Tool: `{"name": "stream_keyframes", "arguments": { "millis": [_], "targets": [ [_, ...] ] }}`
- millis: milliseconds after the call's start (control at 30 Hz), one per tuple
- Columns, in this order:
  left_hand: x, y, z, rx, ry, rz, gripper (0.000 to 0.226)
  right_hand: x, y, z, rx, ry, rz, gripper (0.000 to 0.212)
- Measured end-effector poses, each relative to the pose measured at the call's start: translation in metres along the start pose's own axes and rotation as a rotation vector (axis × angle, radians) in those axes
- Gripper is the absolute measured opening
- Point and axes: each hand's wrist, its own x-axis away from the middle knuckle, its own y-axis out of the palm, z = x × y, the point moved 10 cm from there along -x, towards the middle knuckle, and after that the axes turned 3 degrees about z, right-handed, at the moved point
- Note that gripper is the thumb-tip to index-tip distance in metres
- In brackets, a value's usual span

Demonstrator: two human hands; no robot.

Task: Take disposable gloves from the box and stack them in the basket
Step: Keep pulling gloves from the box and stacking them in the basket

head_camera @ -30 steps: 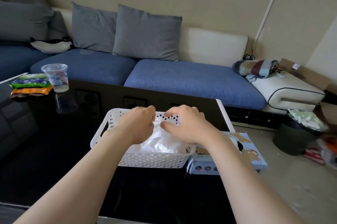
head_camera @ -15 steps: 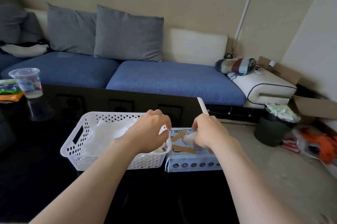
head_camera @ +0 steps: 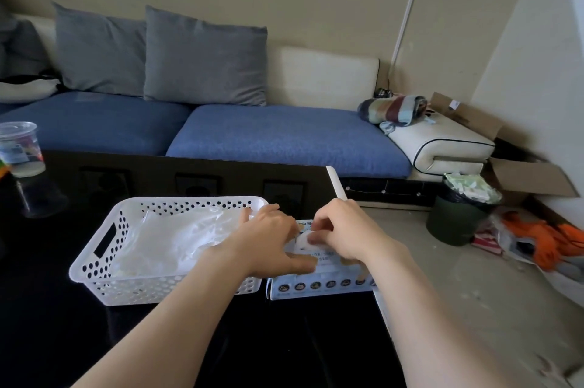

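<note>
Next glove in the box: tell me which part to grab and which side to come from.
Pinch the white tuft of the glove that pokes up through the top opening of the box, coming down from above with the right hand. It looks like thin film, so the left hand should press the box down.

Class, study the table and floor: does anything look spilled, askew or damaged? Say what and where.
The gloves in the basket lie rumpled, not flat. On the floor, the bin is heaped above its rim, with litter strewn beside it. Nothing looks damaged.
</note>
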Motion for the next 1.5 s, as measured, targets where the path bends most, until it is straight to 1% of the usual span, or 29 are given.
{"name": "stream_keyframes", "arguments": {
  "millis": [67,167,233,333,433,500,533,600,667,733,900,1033,1133,1267,1367,1433,1500],
  "targets": [
    [0.000,0.008,-0.001,0.028,-0.035,-0.079,0.083,0.000,0.001,-0.003,-0.025,-0.035,-0.025,0.019],
    [-0.001,0.012,-0.002,0.045,-0.054,-0.129,0.088,-0.001,0.000,-0.004,-0.036,-0.051,-0.009,0.029],
    [-0.002,0.012,-0.003,0.053,-0.066,-0.150,0.088,-0.001,-0.002,-0.004,-0.026,-0.059,0.018,0.028],
    [-0.002,0.013,-0.004,0.061,-0.071,-0.167,0.089,-0.004,-0.002,-0.003,0.063,-0.077,0.045,0.026],
    [-0.001,0.014,-0.004,0.060,-0.070,-0.165,0.090,-0.004,-0.005,0.005,-0.108,0.006,0.082,0.026],
    [0.000,0.013,-0.003,0.062,-0.064,-0.157,0.086,-0.003,-0.002,0.010,-0.232,0.046,0.041,0.024],
    [0.000,0.013,-0.003,0.065,-0.062,-0.153,0.083,-0.002,-0.001,0.010,-0.252,0.048,0.017,0.024],
    [0.001,0.013,-0.003,0.073,-0.060,-0.150,0.080,0.000,-0.001,0.008,-0.216,0.014,-0.003,0.022],
    [0.001,0.012,-0.003,0.071,-0.059,-0.150,0.081,-0.002,-0.005,0.006,-0.145,-0.027,0.051,0.009],
    [0.001,0.013,-0.003,0.057,-0.061,-0.155,0.084,-0.004,-0.008,0.005,-0.113,-0.065,0.118,0.015],
    [0.001,0.011,-0.002,0.046,-0.065,-0.139,0.078,-0.007,-0.017,-0.003,-0.136,-0.151,0.304,0.026],
    [0.002,0.012,-0.002,0.049,-0.065,-0.137,0.072,-0.008,-0.035,0.005,-0.318,-0.053,0.483,0.033],
    [0.002,0.014,-0.002,0.050,-0.075,-0.152,0.086,-0.005,-0.048,0.016,-0.509,0.025,0.604,0.041],
    [0.002,0.013,-0.004,0.060,-0.087,-0.149,0.090,0.003,-0.057,0.010,-0.682,0.029,0.641,0.043],
    [0.003,0.014,-0.004,0.063,-0.082,-0.151,0.092,0.015,-0.074,0.003,-0.786,0.034,0.771,0.042],
    [0.002,0.014,-0.004,0.081,-0.071,-0.132,0.087,0.019,-0.082,0.000,-0.876,0.048,0.827,0.041],
    [0.001,0.012,-0.005,0.111,-0.067,-0.094,0.077,0.020,-0.081,-0.001,-0.955,0.075,0.825,0.040]
  ]
}}
